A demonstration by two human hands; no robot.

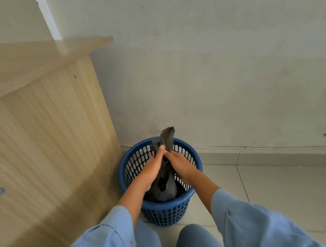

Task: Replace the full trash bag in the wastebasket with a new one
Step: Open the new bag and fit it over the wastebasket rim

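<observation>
Pale tiled floor [283, 187] meets a scuffed wall [212, 68] where the blue wastebasket [162, 209] stands beside a wooden desk panel [46, 144], the dark trash bag [167, 186] sitting inside it. Both the left hand [152, 168] and right hand [179, 162] clench the bag's gathered neck. If the thin plastic snags on the lattice it may tear, or the light basket may lift with the bag.

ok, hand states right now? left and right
Left hand: gripping the gathered neck of the black bag, which sits in the basket.
Right hand: gripping the same bag neck.
</observation>
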